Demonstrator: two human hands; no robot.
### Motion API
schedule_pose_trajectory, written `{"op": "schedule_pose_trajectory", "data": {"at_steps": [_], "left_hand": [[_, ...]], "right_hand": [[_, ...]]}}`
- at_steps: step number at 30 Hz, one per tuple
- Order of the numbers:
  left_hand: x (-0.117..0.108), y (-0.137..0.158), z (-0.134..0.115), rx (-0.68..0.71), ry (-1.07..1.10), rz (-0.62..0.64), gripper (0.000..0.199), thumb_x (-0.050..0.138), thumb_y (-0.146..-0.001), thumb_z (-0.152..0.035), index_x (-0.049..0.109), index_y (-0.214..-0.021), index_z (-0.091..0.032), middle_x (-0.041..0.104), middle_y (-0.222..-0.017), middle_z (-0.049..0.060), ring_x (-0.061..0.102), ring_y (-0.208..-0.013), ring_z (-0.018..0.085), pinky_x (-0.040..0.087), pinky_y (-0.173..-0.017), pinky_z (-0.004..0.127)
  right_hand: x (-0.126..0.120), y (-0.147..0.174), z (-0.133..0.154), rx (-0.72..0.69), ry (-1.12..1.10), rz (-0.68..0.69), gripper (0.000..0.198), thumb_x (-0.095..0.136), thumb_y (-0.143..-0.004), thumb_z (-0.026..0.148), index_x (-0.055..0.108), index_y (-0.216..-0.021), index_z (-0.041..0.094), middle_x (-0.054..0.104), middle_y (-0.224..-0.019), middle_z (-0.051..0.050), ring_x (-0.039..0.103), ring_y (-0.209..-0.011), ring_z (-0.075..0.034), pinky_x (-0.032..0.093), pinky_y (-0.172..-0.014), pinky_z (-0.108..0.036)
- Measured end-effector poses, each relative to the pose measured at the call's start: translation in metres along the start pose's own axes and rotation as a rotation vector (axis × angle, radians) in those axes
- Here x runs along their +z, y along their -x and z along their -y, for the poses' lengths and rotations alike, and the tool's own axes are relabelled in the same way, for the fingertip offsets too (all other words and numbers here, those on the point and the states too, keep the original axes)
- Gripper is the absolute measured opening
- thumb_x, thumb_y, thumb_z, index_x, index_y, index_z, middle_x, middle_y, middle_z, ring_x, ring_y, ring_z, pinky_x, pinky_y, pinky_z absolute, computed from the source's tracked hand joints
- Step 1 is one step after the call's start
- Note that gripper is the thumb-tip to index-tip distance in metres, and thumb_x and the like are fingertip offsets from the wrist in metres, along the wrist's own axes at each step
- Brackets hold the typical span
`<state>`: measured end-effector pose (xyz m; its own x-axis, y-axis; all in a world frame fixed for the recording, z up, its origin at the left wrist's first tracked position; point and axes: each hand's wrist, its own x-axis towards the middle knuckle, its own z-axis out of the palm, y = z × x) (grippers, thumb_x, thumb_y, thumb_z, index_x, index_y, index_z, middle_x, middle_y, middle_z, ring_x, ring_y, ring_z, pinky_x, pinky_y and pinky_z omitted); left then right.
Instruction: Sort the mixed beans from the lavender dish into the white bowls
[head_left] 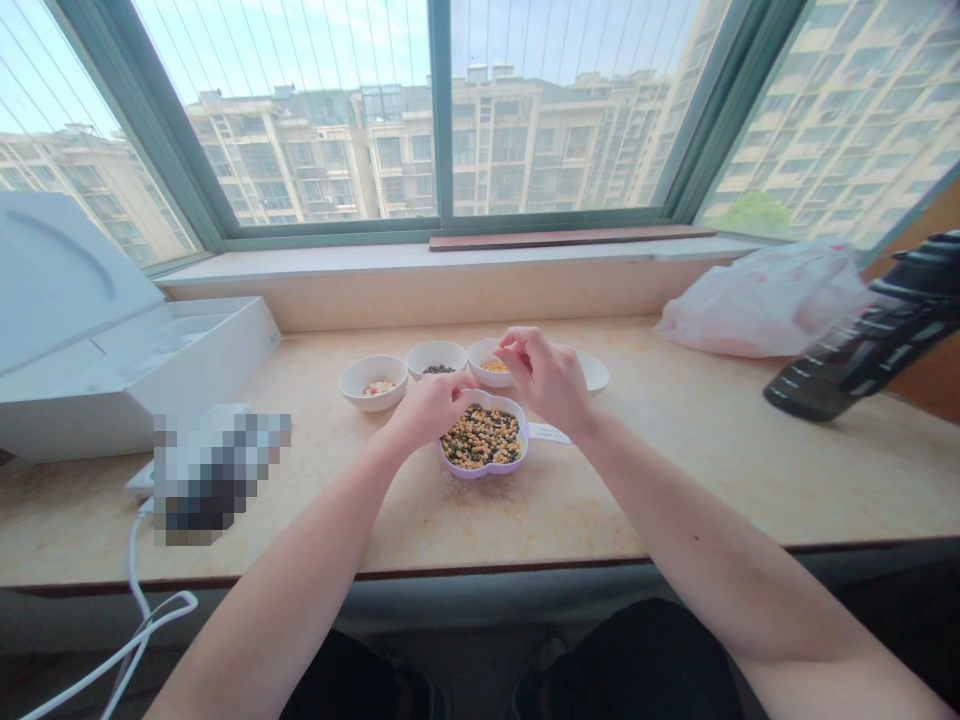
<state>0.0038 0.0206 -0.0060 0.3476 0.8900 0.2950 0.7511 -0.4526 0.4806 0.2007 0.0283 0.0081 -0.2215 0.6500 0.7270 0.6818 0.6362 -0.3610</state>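
Note:
A lilac, scalloped bowl (486, 472) holds mixed yellow and dark beans on the counter before me. My left hand (431, 408) hovers at its upper left edge, fingers curled and pressed together; anything between them is too small to make out. Pinched fingertips of my right hand (551, 378) are over the white bowl of yellow grains (491, 352); whatever they hold is hidden. Beside it stand a white bowl of black beans (436, 350) and a white bowl with pale and reddish pieces (373, 398). Another white dish (595, 373) is partly covered by my right hand.
A white strip with print (550, 433) lies right of the lilac bowl. On the left are an open white box (217, 345), a blurred-out object (217, 475) and a white cable (135, 570). A plastic bag (765, 300) and a dark bottle (847, 345) occupy the right.

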Motion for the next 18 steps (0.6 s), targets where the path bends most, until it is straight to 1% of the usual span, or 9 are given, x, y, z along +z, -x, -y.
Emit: {"op": "schedule_pose_trajectory", "data": {"at_steps": [2,5,8,11,13,15,18], "left_hand": [[0.001,0.000,0.000,0.004,-0.002,-0.001,0.023,0.054,-0.091,-0.023,0.076,-0.099,-0.022,0.072,-0.077,0.003,0.066,-0.075,0.019,0.048,-0.075,0.030],[0.000,0.001,-0.001,0.016,0.005,0.004,0.023,0.054,-0.092,-0.022,0.076,-0.098,-0.021,0.074,-0.081,0.003,0.066,-0.075,0.018,0.049,-0.075,0.030],[-0.001,0.001,-0.001,0.028,-0.006,0.006,0.024,0.053,-0.093,-0.022,0.077,-0.095,-0.020,0.075,-0.084,0.004,0.066,-0.075,0.018,0.049,-0.076,0.030],[-0.002,0.001,-0.001,0.053,-0.052,0.012,0.025,0.052,-0.093,-0.022,0.077,-0.093,-0.020,0.076,-0.086,0.005,0.067,-0.076,0.019,0.049,-0.075,0.030],[-0.002,0.001,0.001,0.090,-0.104,0.037,0.026,0.052,-0.093,-0.021,0.077,-0.089,-0.019,0.076,-0.085,0.006,0.068,-0.077,0.019,0.049,-0.074,0.030],[-0.001,0.001,0.003,0.145,-0.160,0.077,0.025,0.053,-0.092,-0.020,0.077,-0.084,-0.020,0.076,-0.084,0.005,0.068,-0.079,0.020,0.049,-0.073,0.030],[0.002,0.001,0.003,0.226,-0.224,0.132,0.024,0.053,-0.091,-0.018,0.076,-0.084,-0.022,0.076,-0.087,0.003,0.068,-0.080,0.019,0.048,-0.072,0.029]], "right_hand": [[0.001,-0.001,-0.001,0.002,-0.016,-0.012,0.029,0.046,-0.101,0.048,0.060,-0.105,0.023,0.071,-0.080,-0.004,0.062,-0.069,-0.018,0.042,-0.068,-0.029],[0.008,-0.003,-0.010,0.028,-0.051,-0.031,0.025,0.050,-0.100,0.044,0.063,-0.101,0.022,0.069,-0.075,-0.002,0.061,-0.065,-0.017,0.042,-0.067,-0.029],[0.018,-0.006,-0.025,0.123,-0.042,-0.061,0.019,0.056,-0.098,0.037,0.066,-0.096,0.020,0.068,-0.072,-0.001,0.061,-0.065,-0.017,0.043,-0.067,-0.029],[0.026,-0.007,-0.038,0.185,0.023,-0.010,0.011,0.062,-0.094,0.028,0.068,-0.092,0.019,0.071,-0.080,-0.003,0.065,-0.073,-0.020,0.044,-0.070,-0.031],[0.029,-0.007,-0.044,0.209,0.070,0.015,0.009,0.062,-0.093,0.024,0.069,-0.090,0.019,0.073,-0.087,-0.005,0.066,-0.080,-0.021,0.045,-0.072,-0.032],[0.030,-0.008,-0.047,0.216,0.103,0.028,0.010,0.062,-0.093,0.023,0.070,-0.089,0.018,0.074,-0.092,-0.007,0.067,-0.084,-0.022,0.046,-0.075,-0.033],[0.030,-0.009,-0.050,0.213,0.129,0.058,0.010,0.063,-0.092,0.021,0.071,-0.087,0.018,0.074,-0.099,-0.008,0.067,-0.088,-0.022,0.047,-0.079,-0.034]]}}
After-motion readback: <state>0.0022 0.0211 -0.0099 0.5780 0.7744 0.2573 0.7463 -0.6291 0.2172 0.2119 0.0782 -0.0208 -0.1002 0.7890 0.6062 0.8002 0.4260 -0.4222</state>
